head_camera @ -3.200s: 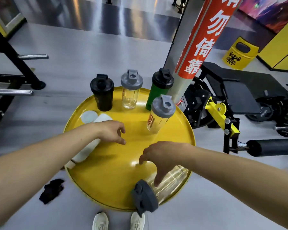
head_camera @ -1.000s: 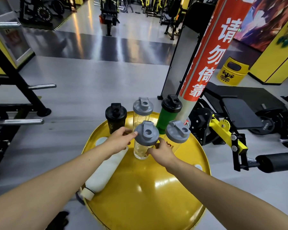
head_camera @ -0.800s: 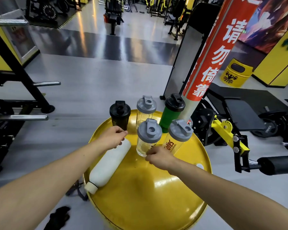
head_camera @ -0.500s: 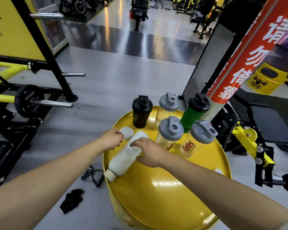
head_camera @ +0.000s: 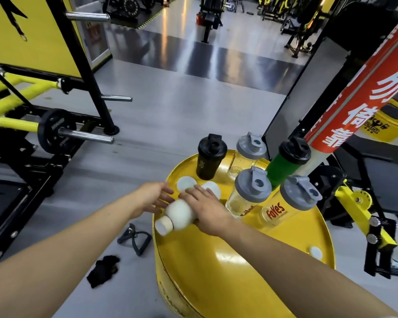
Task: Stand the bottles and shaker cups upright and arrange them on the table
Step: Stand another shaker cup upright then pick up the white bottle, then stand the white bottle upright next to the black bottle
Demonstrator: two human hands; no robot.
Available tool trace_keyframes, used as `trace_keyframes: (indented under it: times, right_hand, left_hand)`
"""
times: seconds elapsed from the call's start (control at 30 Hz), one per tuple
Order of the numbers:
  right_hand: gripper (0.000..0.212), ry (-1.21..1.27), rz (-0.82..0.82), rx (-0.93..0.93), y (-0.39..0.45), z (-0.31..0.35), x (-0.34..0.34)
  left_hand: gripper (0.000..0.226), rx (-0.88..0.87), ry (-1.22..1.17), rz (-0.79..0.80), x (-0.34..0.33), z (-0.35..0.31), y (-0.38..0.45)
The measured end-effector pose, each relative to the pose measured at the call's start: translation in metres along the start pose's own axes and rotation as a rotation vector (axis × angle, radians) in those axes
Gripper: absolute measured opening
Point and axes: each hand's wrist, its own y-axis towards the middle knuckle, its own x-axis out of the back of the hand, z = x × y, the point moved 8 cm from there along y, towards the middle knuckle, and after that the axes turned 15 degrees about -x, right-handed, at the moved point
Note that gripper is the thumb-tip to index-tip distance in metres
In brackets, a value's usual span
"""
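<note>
- The yellow round surface (head_camera: pixel 216 267) fills the near right; a small white disc (head_camera: pixel 315 252) lies near its right rim.
- A white bottle (head_camera: pixel 178 214) lies at the left edge, blurred, its long axis running from near-left to far-right. Its neck and pale cap point toward the person and slightly past the rim; its round base (head_camera: pixel 210 189) faces the standing cups.
- The right hand (head_camera: pixel 207 208) lies over the bottle's right side, fingers curled onto it, gripping it.
- The left hand (head_camera: pixel 153 198) is just left of the bottle, fingers spread open; I cannot tell if they touch it.
- A white lid (head_camera: pixel 186 184) lies flat just beyond the hands.
- Further back stand two clear shaker cups with grey lids, one (head_camera: pixel 244 198) beside the bottle's base, one (head_camera: pixel 285 207) to its right with orange lettering.
- Behind them, upright along the far rim: a black cup (head_camera: pixel 208 158), another clear cup (head_camera: pixel 246 159), and a green cup (head_camera: pixel 285 166).
</note>
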Motion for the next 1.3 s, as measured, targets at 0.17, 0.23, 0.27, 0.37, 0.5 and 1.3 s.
trace_keyframes:
  times: [0.17,0.23,0.27,0.37,0.5,1.3]
  right_hand:
    - [0.086,0.598,-0.087,-0.273,0.004,-0.031,0.035]
    - [0.087,0.863,-0.072,-0.382,0.004,-0.039,0.037]
    - [0.088,0.975,-0.065,-0.422,0.003,-0.041,0.037]
    - [0.086,1.146,-0.076,-0.485,-0.004,-0.040,0.032]
    - [0.081,1.198,-0.089,-0.516,-0.010,-0.045,0.022]
    - [0.062,0.588,0.233,-0.699,-0.051,-0.052,0.036]
  left_hand:
    - [0.038,-0.076,-0.266,0.009,-0.014,-0.025,0.007]
    - [0.040,-0.137,-0.325,0.026,-0.024,-0.036,0.012]
    - [0.042,-0.158,-0.339,0.029,-0.027,-0.040,0.015]
    - [0.041,-0.179,-0.376,0.023,-0.032,-0.043,0.019]
    - [0.031,-0.203,-0.377,0.080,-0.049,-0.039,0.015]
    - [0.014,-0.443,-0.068,-0.433,-0.002,-0.087,0.010]
